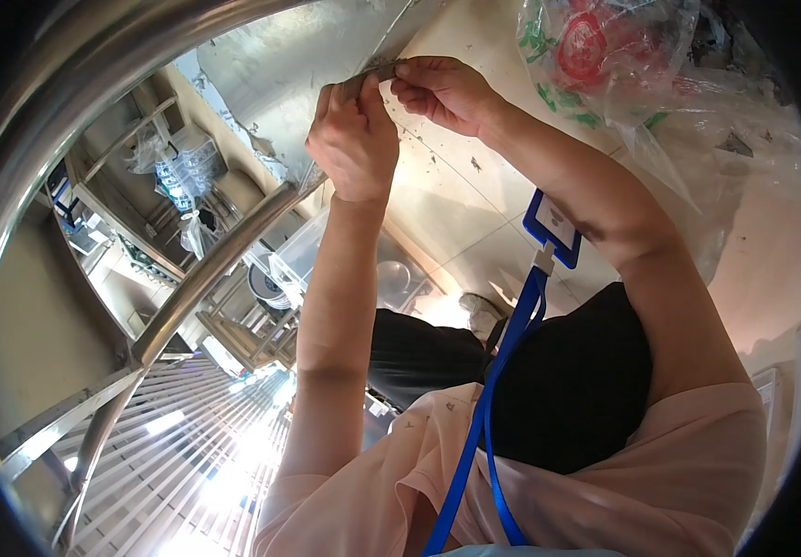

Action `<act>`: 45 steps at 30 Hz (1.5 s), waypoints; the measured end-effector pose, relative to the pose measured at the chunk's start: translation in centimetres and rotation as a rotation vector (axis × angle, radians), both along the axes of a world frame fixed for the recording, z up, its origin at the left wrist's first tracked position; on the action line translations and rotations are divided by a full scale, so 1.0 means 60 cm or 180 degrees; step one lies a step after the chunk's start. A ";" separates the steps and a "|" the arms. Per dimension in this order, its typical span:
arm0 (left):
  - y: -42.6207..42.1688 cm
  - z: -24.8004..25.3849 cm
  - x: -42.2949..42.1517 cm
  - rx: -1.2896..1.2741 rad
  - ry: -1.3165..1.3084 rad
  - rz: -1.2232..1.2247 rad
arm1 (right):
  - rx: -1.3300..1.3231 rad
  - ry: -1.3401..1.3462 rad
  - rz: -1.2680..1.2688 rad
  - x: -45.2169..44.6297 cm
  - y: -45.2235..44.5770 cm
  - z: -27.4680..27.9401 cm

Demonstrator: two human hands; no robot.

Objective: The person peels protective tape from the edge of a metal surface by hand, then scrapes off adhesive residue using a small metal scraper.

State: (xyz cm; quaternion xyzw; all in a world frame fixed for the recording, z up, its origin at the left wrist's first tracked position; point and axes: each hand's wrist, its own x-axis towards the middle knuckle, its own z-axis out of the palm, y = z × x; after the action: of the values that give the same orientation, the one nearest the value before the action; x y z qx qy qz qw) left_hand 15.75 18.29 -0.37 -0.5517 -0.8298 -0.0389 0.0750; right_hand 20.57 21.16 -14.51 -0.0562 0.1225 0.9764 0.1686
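Between both hands, a strip runs crosswise.

At 12 o'clock, note thin dark item partly covered by left hand and right hand, too small to identify. At 1 o'clock, note plastic bag cut off by top edge. At 2 o'clock, note badge partly behind forearm.

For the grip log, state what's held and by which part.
A thin dark piece, unidentifiable; the right hand and left hand appear to pinch opposite ends.

Thin dark strip between left hand and right hand
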 end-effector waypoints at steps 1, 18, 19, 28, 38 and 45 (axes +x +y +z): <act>0.001 0.001 0.002 -0.0011 -0.0054 0.0049 | 0.0002 -0.0043 0.0007 0.000 0.000 0.000; 0.009 -0.022 0.019 -0.0169 0.0378 0.0512 | 0.0146 -0.0086 -0.0187 0.008 0.010 -0.024; 0.008 -0.025 0.017 -0.0136 0.0376 0.0508 | 0.0172 -0.0101 -0.0198 0.009 0.012 -0.024; -0.004 -0.013 0.007 -0.0025 0.0315 0.0321 | 0.0193 0.0010 -0.0194 -0.001 -0.001 -0.019; -0.070 -0.005 -0.055 0.0554 -0.0737 0.0143 | 0.0318 -0.0280 0.0174 -0.026 -0.032 0.032; -0.056 0.000 -0.051 0.0333 -0.0431 0.0208 | 0.0279 -0.0298 -0.0026 -0.025 -0.031 0.046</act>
State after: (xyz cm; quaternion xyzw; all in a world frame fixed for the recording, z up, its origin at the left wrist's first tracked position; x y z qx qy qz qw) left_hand 12.68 14.93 -0.40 -0.5158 -0.8473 -0.1170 0.0487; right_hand 19.07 19.30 -11.74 -0.0938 0.0718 0.9765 0.1804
